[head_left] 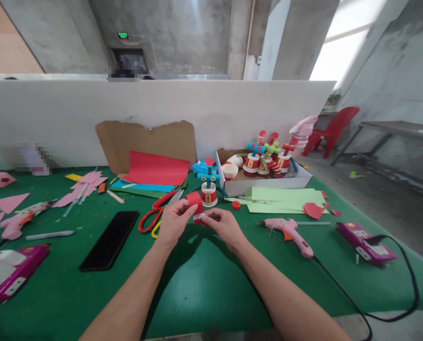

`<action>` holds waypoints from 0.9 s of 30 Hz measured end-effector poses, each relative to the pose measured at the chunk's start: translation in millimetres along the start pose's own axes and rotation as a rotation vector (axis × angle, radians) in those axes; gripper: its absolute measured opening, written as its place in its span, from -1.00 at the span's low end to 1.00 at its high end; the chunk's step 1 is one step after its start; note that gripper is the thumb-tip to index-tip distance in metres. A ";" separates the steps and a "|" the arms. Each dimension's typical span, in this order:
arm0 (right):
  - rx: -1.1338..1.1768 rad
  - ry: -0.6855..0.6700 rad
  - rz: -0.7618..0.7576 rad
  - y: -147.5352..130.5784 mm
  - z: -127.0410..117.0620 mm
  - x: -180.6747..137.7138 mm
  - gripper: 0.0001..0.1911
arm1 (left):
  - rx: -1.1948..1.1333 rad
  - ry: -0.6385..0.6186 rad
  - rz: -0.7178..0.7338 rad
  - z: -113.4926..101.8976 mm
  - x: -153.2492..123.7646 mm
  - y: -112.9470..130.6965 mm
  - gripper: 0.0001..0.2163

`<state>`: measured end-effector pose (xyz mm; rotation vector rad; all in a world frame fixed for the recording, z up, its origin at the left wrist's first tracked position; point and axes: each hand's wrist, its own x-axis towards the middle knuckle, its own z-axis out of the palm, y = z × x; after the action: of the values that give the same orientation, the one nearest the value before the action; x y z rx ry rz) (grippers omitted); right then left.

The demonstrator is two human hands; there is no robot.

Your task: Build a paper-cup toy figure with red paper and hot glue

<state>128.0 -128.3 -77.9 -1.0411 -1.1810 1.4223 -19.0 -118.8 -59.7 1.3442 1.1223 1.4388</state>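
Note:
A small red paper strip [194, 201] with a whitish band near its lower end is held between both hands above the green table. My left hand [176, 220] pinches its left side, and my right hand [221, 226] grips the lower right end. Just behind the hands stands a paper-cup figure [209, 189] with a blue head and coiled paper arms. Red-handled scissors [155, 211] lie left of my left hand, with a yellow handle [156, 230] partly hidden under it. A small red roll [236, 205] rests right of the figure.
A pink glue gun [290, 231] with a cord lies at right, near a purple power strip [365, 242]. A black phone [110, 240] lies left. Behind are red paper [157, 168], green sheets [285, 199] and a white box [264, 186] holding several cup figures.

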 end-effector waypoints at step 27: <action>0.059 -0.130 0.057 -10.5 -4.2 -3.6 -0.59 | 0.042 -0.057 0.030 -5.0 2.8 -1.7 -0.70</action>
<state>134.2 -130.6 -68.1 -0.9601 -1.2027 1.5806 -24.1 -116.0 -60.8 1.4278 1.1054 1.3966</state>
